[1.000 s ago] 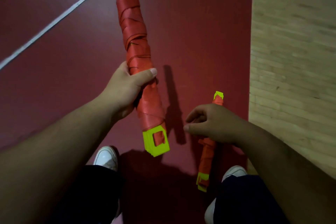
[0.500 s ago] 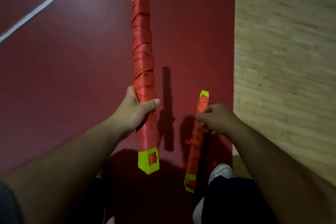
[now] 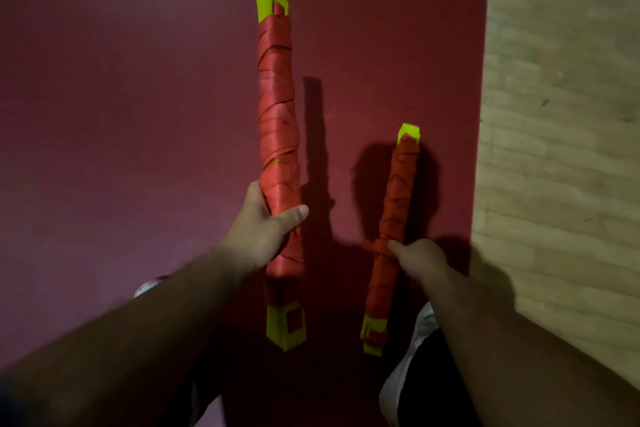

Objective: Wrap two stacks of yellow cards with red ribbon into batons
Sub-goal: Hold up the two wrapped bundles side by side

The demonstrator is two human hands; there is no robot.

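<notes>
ok so on my feed the longer baton [image 3: 277, 135] is up in the left hand [image 3: 259, 236], held nearly upright in the frame and pointing away from the camera; red ribbon [image 3: 275, 104] is wound round it in overlapping, slightly messy turns, and the yellow cards [image 3: 272, 7] stick out bare at the far end and again at the near end below the grip; the left fingers are curled right round its lower half with the thumb [image 3: 294, 213] laid across the front, so that's a full closed grip; the shorter baton [image 3: 398, 198] sits just to the right of it, apart and not touching, tilted so its near end leans toward the longer one; same look, ribbon all along and yellow at both tips; the right hand [image 3: 420, 255] holds it below the middle, thumb tip on the front, the other fingers wrapped behind where I can't see them; a little ribbon tail [image 3: 369, 246] pokes out sideways right beside that grip; under both is a dark red floor [image 3: 138, 114] with the batons' shadows [image 3: 313, 132] on it; pale wooden flooring [image 3: 561, 114] runs down the right side; white shoes [image 3: 424, 322] peek out near the bottom, pretty blurry.
</notes>
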